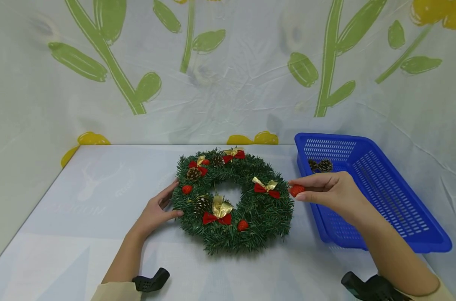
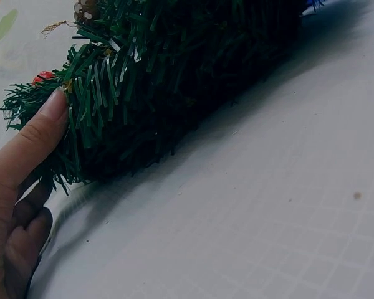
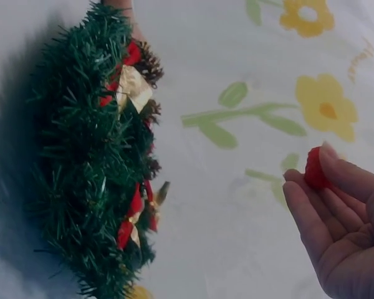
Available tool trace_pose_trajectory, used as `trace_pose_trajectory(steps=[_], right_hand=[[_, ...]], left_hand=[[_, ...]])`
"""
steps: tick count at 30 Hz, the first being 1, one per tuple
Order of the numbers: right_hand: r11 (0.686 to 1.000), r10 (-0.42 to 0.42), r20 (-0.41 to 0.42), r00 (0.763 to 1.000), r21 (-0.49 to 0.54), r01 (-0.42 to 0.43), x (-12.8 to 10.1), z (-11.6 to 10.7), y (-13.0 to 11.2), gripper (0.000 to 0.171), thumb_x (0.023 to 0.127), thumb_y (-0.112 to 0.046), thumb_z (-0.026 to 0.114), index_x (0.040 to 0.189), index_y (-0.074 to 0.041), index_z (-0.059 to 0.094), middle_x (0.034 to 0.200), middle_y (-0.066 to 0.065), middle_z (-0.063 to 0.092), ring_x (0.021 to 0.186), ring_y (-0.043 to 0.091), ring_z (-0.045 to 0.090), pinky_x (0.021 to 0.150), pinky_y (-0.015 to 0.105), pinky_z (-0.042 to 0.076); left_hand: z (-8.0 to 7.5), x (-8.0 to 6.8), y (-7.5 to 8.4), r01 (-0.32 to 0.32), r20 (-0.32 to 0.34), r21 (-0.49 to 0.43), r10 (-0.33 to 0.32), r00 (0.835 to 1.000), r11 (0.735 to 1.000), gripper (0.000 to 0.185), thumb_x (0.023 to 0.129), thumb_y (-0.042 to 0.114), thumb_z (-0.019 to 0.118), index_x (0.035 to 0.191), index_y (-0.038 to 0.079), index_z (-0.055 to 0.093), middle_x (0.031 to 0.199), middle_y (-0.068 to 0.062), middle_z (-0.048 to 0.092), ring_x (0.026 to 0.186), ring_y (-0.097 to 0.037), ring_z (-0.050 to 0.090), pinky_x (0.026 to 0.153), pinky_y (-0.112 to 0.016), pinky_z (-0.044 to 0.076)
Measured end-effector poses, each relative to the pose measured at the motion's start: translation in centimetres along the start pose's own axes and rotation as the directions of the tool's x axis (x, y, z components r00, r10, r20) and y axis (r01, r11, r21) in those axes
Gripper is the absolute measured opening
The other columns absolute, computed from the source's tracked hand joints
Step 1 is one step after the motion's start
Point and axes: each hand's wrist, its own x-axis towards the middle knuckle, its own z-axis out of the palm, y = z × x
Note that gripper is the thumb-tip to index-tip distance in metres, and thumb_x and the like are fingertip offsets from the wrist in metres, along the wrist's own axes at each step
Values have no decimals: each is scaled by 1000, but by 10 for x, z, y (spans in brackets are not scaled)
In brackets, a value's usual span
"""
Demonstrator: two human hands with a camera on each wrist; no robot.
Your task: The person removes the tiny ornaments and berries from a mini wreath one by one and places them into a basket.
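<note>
A green wreath with red-and-gold bows, pine cones and red berries lies flat on the white table. My left hand rests against its left edge, fingers fairly straight and thumb on the needles. The left wrist view shows that thumb pressed to the wreath. My right hand hovers just right of the wreath and pinches a small red berry between thumb and fingers. In the right wrist view the berry sits at the fingertips, apart from the wreath.
A blue mesh basket stands to the right of the wreath, with two pine cones in its far corner. A leaf-printed backdrop hangs close behind the table. The table's left edge runs diagonally.
</note>
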Motion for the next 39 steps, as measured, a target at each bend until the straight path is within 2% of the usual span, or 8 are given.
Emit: trace_pose_trajectory(steps=[11,15,20,22,24,28,33,39], right_hand=[[1000,-20,0,1000,-8,20,7,-18,4,33,82,-14,74,113,-3,70,99,-5,73,98,6,65,78,22,56],[999,2,0,1000,-51,-2,13,-27,9,34,83,-17,74,114,-3,70,99,-4,73,101,3,63,81,19,54],[997,-4,-4,1000,-73,4,19,-37,16,32,83,-17,74,112,-3,70,98,-4,73,97,6,66,81,18,54],[998,-9,-5,1000,-68,9,22,-41,19,31,83,-16,74,111,-3,71,97,-4,74,95,9,67,81,18,54],[998,-20,2,1000,-60,20,24,-46,22,31,84,-15,73,111,-2,70,98,-3,74,93,14,69,80,19,54],[998,-55,47,997,-25,57,28,-58,29,27,86,-7,68,112,1,69,97,0,74,91,17,69,81,19,54],[998,-54,66,996,22,52,30,-74,39,25,88,-1,64,112,-3,70,97,-2,74,94,10,67,81,17,51],[989,-49,56,997,139,41,36,-89,49,27,88,6,60,109,-6,72,94,-2,74,88,11,69,80,19,54]], left_hand=[[0,0,1,-3,-2,2,3,1000,1000,85,79,14,77,150,20,30,157,-4,20,142,-32,22,99,-1,27],[0,1,0,-7,-2,7,7,1000,1000,85,79,14,77,150,19,30,157,-5,20,142,-33,22,99,-1,27],[0,1,0,-10,-2,12,10,1000,1000,85,79,13,77,150,17,30,157,-7,21,141,-35,22,100,-2,27],[0,1,0,-14,-4,18,14,1000,1000,85,79,13,77,150,16,31,157,-7,21,141,-35,23,105,-8,29],[0,1,0,-19,-5,24,19,1000,1000,84,79,12,77,150,15,31,157,-8,21,141,-36,23,110,-19,31],[1,1,0,-18,-8,33,18,1000,999,84,79,11,77,149,14,31,156,-9,22,141,-36,23,111,-43,28],[2,2,2,-2,-11,32,2,1000,999,84,79,12,77,149,14,32,156,-9,23,141,-36,24,110,-46,27],[1,2,2,0,-17,30,0,1000,1000,85,78,12,78,149,15,32,156,-8,23,141,-36,24,110,-46,27]])
